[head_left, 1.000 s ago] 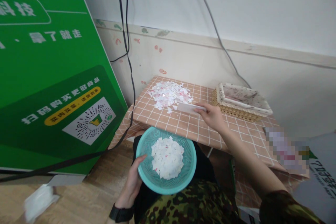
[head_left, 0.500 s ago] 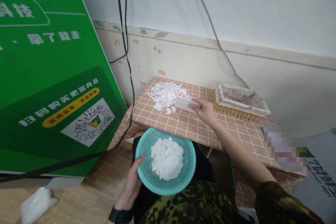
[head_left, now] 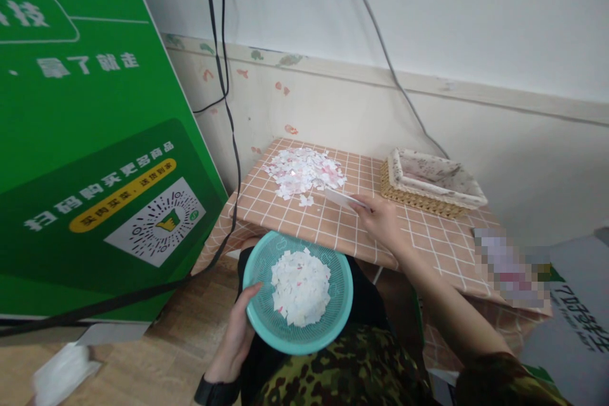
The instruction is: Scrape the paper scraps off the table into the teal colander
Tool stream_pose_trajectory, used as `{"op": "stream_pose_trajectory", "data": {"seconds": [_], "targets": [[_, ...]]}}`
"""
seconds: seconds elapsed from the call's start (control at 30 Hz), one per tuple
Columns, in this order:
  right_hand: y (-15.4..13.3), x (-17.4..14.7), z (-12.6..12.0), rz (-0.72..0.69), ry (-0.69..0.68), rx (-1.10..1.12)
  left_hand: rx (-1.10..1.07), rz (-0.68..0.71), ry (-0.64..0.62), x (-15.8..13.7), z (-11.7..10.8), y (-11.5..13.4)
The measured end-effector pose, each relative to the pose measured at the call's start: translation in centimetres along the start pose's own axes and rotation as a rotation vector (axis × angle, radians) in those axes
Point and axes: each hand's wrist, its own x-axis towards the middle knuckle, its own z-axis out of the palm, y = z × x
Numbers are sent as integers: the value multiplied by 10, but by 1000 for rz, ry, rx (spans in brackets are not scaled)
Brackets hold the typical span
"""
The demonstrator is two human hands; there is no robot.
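Note:
My left hand [head_left: 236, 328] grips the left rim of a round turquoise plastic basket [head_left: 343, 323], thumb over the edge. White paper scraps [head_left: 301, 287] with a few pink bits are heaped inside it. The basket is at my lap, just below the table's front edge. Over the table, my right hand [head_left: 378, 219] pinches a flat white card-like piece [head_left: 343, 199], its far end pointing left. That end is close to a spread pile of white and pink paper scraps [head_left: 304, 171]; whether it touches them I cannot tell.
The table [head_left: 361, 238] has a brown checked cloth. A cloth-lined wicker basket [head_left: 431, 203] stands at its back right. A green sign board [head_left: 95, 108] and a black strap [head_left: 231, 120] are on the left. A grey box [head_left: 566, 311] is at the right.
My right hand has drawn the white piece slightly right and toward me, away from the pile, and tilted it flatter. My left hand still holds the turquoise basket.

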Motion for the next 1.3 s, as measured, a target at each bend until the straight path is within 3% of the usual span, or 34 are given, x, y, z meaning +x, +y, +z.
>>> {"op": "stream_pose_trajectory", "data": {"seconds": [0.13, 0.27, 0.4, 0.57, 0.7, 0.9, 1.07, 1.3], "targets": [[-1, -7, -11, 25, 40, -17, 22, 14, 7, 3, -4, -2], [2, 8, -33, 92, 39, -16, 23, 28, 0, 5, -7, -4], [2, 35, -41, 136, -151, 91, 21, 14, -7, 6, -5, -4], [-6, 65, -15, 213, -551, 34, -1, -9, -19, 2, -1, -3], [-20, 76, 6, -59, -751, -49, -19, -16, -9, -2, 3, -1], [-22, 76, 28, -391, -826, -118, -24, -23, 16, -4, 6, 2], [-15, 73, 44, -483, -804, -164, -27, -28, -23, -1, 1, -1], [-21, 77, 46, -480, -788, -200, -23, -24, -41, 3, -2, -4]]}}
